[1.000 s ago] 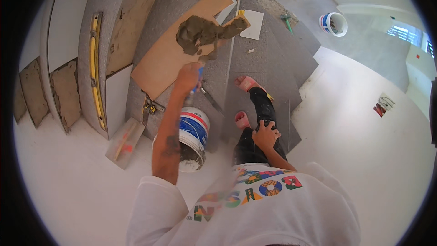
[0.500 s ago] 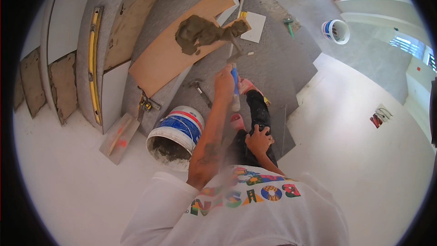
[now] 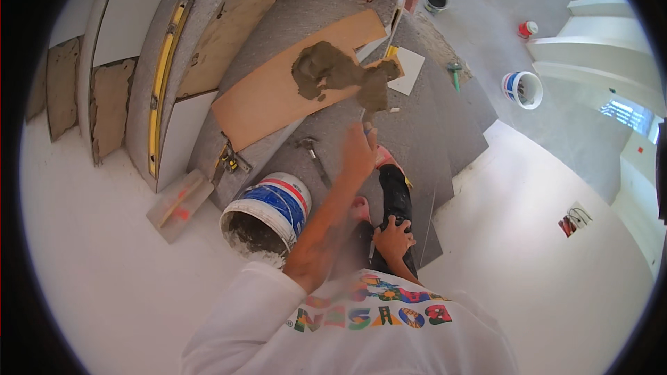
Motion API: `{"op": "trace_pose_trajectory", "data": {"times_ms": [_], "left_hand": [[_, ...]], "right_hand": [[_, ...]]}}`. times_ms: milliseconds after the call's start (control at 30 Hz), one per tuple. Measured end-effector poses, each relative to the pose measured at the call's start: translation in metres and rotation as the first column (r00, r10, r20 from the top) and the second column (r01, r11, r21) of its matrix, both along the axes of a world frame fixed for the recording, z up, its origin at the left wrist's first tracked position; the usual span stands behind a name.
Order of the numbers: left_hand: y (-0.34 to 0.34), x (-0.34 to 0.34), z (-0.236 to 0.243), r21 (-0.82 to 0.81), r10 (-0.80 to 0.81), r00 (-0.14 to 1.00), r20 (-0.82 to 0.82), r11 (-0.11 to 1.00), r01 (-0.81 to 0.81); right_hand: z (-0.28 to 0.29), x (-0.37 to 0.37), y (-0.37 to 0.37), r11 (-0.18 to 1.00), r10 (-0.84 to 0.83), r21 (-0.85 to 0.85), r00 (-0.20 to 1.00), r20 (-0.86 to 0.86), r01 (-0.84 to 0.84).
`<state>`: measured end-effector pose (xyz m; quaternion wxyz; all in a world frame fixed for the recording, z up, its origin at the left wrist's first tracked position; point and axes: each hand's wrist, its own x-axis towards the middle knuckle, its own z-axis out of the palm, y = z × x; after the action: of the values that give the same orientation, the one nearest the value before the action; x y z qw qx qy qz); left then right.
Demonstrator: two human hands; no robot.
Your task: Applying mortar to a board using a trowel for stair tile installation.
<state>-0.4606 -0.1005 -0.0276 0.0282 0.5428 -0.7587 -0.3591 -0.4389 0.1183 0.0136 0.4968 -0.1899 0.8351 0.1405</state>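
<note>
My left hand [image 3: 360, 151] is closed around the handle of a trowel, somewhat blurred. The trowel's blade [image 3: 374, 94] looks coated with grey-brown mortar and sits at the near edge of a long tan tile [image 3: 260, 101]. A thick heap of wet mortar [image 3: 323, 69] lies spread on the tile's right half. My right hand [image 3: 394, 239] rests on my dark-trousered knee, fingers spread, holding nothing. Left of my left forearm, a white and blue bucket [image 3: 274, 201] leans on its side with mortar inside. A hammer [image 3: 316, 160] lies between bucket and tile.
A yellow spirit level [image 3: 167, 87] lies along a curved step at left. A flat float [image 3: 179, 206] and a yellow clamp-like tool [image 3: 229, 160] are near the bucket. A white tile piece [image 3: 408, 73], a green-handled tool [image 3: 455, 76] and another bucket [image 3: 522, 90] stand farther right.
My left hand has moved slightly up and forward with the trowel, and mortar now covers its blade. My right hand stays on the knee. The whole view has shifted a little.
</note>
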Motion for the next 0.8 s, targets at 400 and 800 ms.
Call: {"op": "trace_pose_trajectory", "data": {"times_ms": [400,800], "left_hand": [[-0.018,0.068,0.052,-0.099,-0.036,0.995,0.097,0.994,0.046],[-0.128,0.019,0.100,-0.089,-0.484,0.764,0.428,0.818,0.568]], "right_hand": [[-0.006,0.003,0.010,0.999,0.019,-0.032,1.000,-0.010,-0.019],[-0.004,0.007,0.000,0.998,0.055,-0.043,0.998,-0.017,-0.056]]}}
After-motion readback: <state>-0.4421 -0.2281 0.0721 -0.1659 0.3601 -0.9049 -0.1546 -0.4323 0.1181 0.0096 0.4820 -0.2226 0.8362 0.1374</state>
